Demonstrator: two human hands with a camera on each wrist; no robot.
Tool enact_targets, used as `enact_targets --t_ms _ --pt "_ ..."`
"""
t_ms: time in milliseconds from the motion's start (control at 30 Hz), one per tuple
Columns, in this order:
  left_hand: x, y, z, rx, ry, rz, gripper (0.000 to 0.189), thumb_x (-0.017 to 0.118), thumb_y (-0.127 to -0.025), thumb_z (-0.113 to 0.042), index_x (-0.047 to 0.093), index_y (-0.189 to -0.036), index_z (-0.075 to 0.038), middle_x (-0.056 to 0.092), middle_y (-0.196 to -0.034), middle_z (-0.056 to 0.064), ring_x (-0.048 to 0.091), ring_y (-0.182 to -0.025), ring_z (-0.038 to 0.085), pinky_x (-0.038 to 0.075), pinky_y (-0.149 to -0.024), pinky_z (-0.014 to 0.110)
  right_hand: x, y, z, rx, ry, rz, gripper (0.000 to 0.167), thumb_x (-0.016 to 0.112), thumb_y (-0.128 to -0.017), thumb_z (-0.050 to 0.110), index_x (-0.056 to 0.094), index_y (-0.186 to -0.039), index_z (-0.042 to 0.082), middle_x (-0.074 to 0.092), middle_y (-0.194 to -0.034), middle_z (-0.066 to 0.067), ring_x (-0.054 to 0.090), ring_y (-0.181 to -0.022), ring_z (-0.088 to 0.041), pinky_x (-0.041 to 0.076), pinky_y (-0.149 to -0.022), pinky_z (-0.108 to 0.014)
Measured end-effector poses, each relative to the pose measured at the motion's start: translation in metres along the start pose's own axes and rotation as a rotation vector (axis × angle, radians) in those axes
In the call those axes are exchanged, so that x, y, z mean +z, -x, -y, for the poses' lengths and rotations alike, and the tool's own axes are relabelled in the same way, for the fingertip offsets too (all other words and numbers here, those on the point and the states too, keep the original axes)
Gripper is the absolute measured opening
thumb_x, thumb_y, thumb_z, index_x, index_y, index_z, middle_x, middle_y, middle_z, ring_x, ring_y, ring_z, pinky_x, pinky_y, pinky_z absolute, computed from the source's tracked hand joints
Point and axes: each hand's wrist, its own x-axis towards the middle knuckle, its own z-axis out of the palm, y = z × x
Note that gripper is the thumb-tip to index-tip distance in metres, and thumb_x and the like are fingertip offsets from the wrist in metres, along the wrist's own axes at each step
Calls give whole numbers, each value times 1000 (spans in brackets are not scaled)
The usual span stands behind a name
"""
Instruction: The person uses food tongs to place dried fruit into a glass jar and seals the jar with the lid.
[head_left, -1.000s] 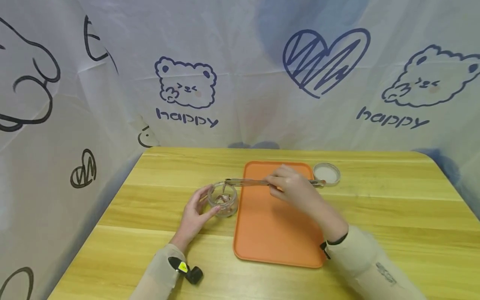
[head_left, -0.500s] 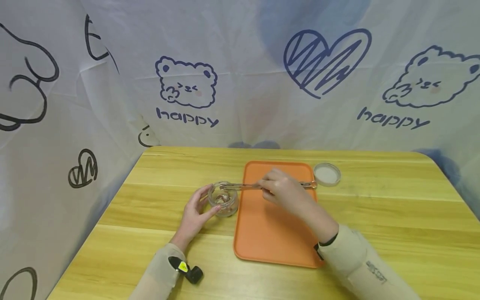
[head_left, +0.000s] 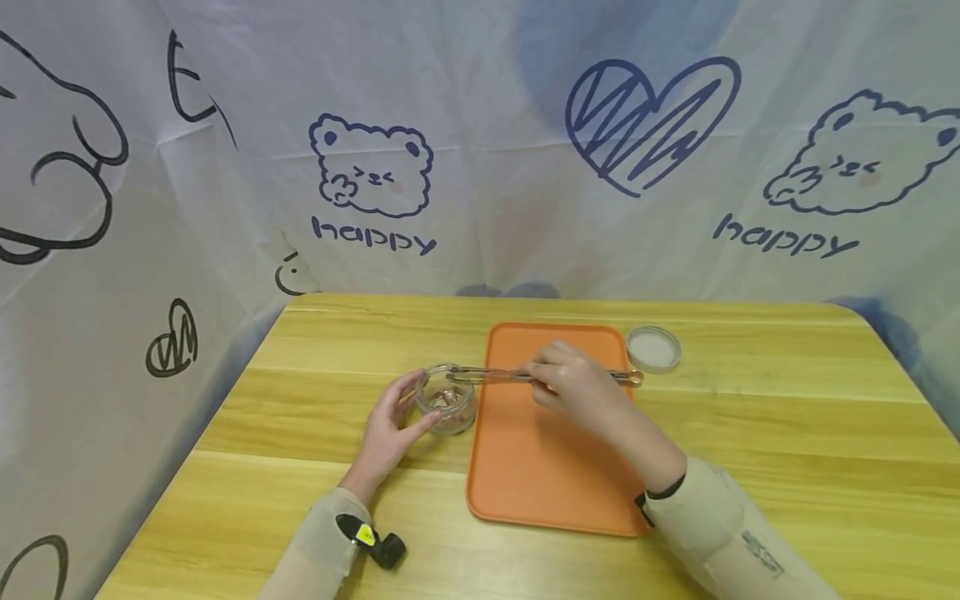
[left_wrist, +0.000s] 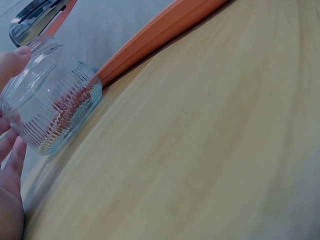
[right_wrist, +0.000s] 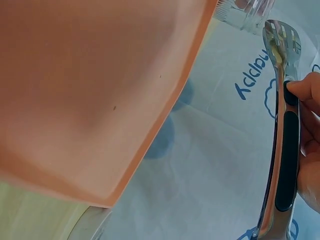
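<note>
My left hand holds a small glass jar, fingers on one side and thumb on the near side. The jar stands upright on the table, without a lid. Small reddish-brown pieces lie in its lower part; their kind is hard to tell. With my right hand I grip metal tongs with dark grip pads, thumb pressing one side. The tongs lie nearly level across the orange tray, and their slotted ends are over the jar's mouth. Nothing clearly shows between those ends.
A round clear lid lies just beyond the tray's far right corner. The tray sits right beside the jar, with a few tiny dark specks on it. A printed cloth hangs behind the wooden table.
The tong ends dipped slightly lower at the jar's mouth, and the thin dark piece hanging from them is no longer seen. My right hand shifted left, then a little back right. Left hand stayed still.
</note>
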Motion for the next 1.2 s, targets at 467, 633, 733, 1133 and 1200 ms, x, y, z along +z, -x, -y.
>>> enact_targets --t_ms 467,633,733,1133,1200 --pt "0 1 -1 -17 7 -5 64 70 -84 1 38 -139 7 40 -142 23 38 -131 36 31 -111 46 -7 7 2 25 -28 14 21 74 -77 -1 72 -98 1 63 -88 -6 55 -81 -19 52 -60 -24" --pt "0 2 -2 -22 17 -3 63 70 -84 2 38 -139 7 40 -142 23 37 -131 36 31 -111 45 -9 10 3 65 -23 48 26 74 -78 1 71 -104 2 62 -92 -6 55 -84 -19 51 -61 -24" --pt "0 2 -3 -22 22 -2 64 70 -84 2 38 -139 7 40 -142 23 37 -131 36 31 -111 45 -10 11 2 70 -22 49 28 75 -78 3 70 -105 3 62 -94 -6 55 -86 -19 52 -62 -24" --pt "0 1 -2 -16 22 5 63 69 -84 3 38 -139 7 39 -142 24 37 -131 37 31 -111 46 -21 21 0 24 -37 -4 36 81 -73 7 70 -107 2 64 -94 -6 55 -85 -19 53 -61 -25" --pt "0 0 -2 -15 21 5 63 69 -84 3 38 -139 7 39 -142 23 37 -131 37 31 -111 46 -24 23 0 34 -33 -4 37 82 -72 8 70 -107 2 64 -94 -6 56 -87 -20 54 -63 -26"
